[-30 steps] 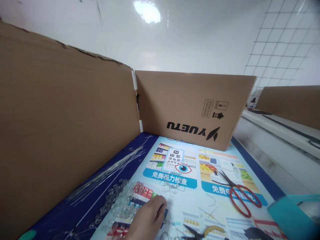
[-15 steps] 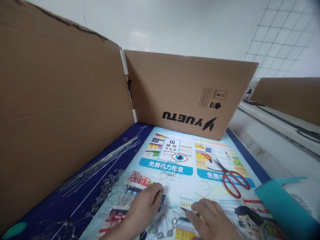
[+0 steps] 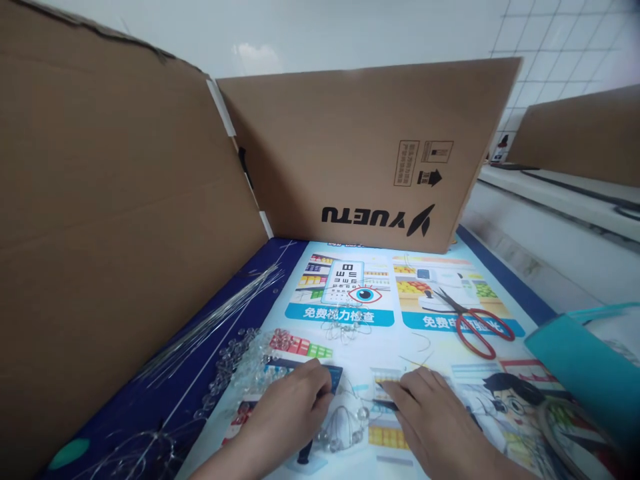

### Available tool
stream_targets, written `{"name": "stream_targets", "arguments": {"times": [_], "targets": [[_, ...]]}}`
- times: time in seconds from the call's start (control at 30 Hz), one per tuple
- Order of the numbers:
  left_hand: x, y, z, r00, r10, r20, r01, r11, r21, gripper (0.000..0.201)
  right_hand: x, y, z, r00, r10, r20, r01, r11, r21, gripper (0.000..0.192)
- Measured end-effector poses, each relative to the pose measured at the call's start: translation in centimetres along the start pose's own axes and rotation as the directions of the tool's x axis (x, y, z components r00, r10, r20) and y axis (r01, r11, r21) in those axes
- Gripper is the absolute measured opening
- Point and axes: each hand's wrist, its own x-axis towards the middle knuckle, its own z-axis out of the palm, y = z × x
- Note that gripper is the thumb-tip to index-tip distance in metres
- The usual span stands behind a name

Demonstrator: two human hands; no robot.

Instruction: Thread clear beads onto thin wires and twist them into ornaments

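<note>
Low in the head view, my left hand (image 3: 305, 403) is closed in a pinch beside a small ring of clear beads on thin wire (image 3: 340, 430). A fine wire runs up from the beads towards its fingertips. My right hand (image 3: 433, 410) is closed around a small tool with two dark pointed jaws (image 3: 384, 403), which looks like pliers. Its jaws are slightly apart and point left towards the wire. The fingers hide the tool's handles. A heap of loose clear beads (image 3: 250, 360) lies left of my left hand.
Red-handled scissors (image 3: 483, 330) lie on the printed sheet beyond my right hand. Another beaded wire piece (image 3: 345, 323) lies ahead. A bundle of straight wires (image 3: 220, 320) rests by the left cardboard wall (image 3: 125, 200). A teal object (image 3: 580, 360) sits at right.
The camera view has shifted and tilted, so the table appears moved right and up. Both hands keep their pinched grips near the beaded wire; less of the right hand's tool shows now.
</note>
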Motion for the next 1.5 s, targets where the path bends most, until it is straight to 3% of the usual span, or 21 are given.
{"name": "stream_targets", "arguments": {"times": [0.13,0.27,0.43,0.6,0.73,0.83,0.93,1.0,1.07,1.17,1.23,1.33,1.5], "targets": [[-0.2,0.4,0.1,1.000,0.022,0.008,-0.021,0.999,-0.033,0.013,-0.3,-0.4,-0.4,0.999,0.037,0.026,-0.037,0.999,0.026,0.046],[-0.4,0.6,0.3,0.997,0.064,0.033,-0.054,0.967,-0.248,0.013,-0.4,-0.5,-0.8,0.999,0.046,-0.013,-0.044,0.992,0.118,0.038],[-0.5,0.9,0.5,0.991,0.078,0.105,-0.003,0.817,-0.577,0.017,-0.5,-0.4,-0.1,0.991,0.035,-0.132,0.010,0.946,0.323,0.038],[-0.5,1.0,0.7,0.987,0.076,0.143,0.056,0.667,-0.743,0.020,-0.4,-0.3,0.5,0.975,0.053,-0.217,0.073,0.843,0.533,0.049],[-0.6,0.9,0.9,0.986,0.084,0.147,0.069,0.592,-0.803,0.023,-0.4,-0.6,-0.2,0.974,0.220,-0.059,-0.105,0.666,0.739,0.039],[-0.6,1.0,1.0,0.984,0.084,0.154,0.085,0.544,-0.835,0.023,-0.4,-0.7,-0.6,0.939,0.335,0.078,-0.271,0.582,0.767,0.030],[-0.7,1.4,1.1,0.980,0.094,0.173,0.112,0.460,-0.881,0.023,-0.4,-0.7,-0.7,0.943,0.315,0.110,-0.260,0.488,0.833,0.024],[-0.8,1.7,1.2,0.977,0.090,0.191,0.143,0.383,-0.912,0.023,-0.4,-0.9,-0.9,0.962,0.247,0.120,-0.197,0.318,0.927,0.019],[-1.0,2.1,1.2,0.971,0.080,0.224,0.190,0.308,-0.932,0.024,-0.4,-1.3,-1.4,0.977,0.162,0.141,-0.154,0.072,0.985,0.018],[-1.2,2.7,1.3,0.957,0.069,0.282,0.262,0.209,-0.942,0.025,-0.3,-2.1,-2.1,0.983,0.058,0.176,-0.156,-0.253,0.955,0.027],[-1.3,3.1,1.3,0.952,0.069,0.297,0.285,0.149,-0.947,0.028,-0.2,-2.5,-2.0,0.980,0.009,0.199,-0.180,-0.397,0.900,0.039],[-1.2,3.1,1.6,0.953,0.067,0.295,0.288,0.099,-0.953,0.031,-0.1,-2.5,-1.0,0.969,-0.069,0.238,-0.241,-0.493,0.836,0.049],[-0.7,2.4,2.2,0.966,0.012,0.258,0.255,0.125,-0.959,0.030,-0.2,-2.0,0.5,0.964,-0.092,0.250,-0.262,-0.499,0.826,0.050]]}}
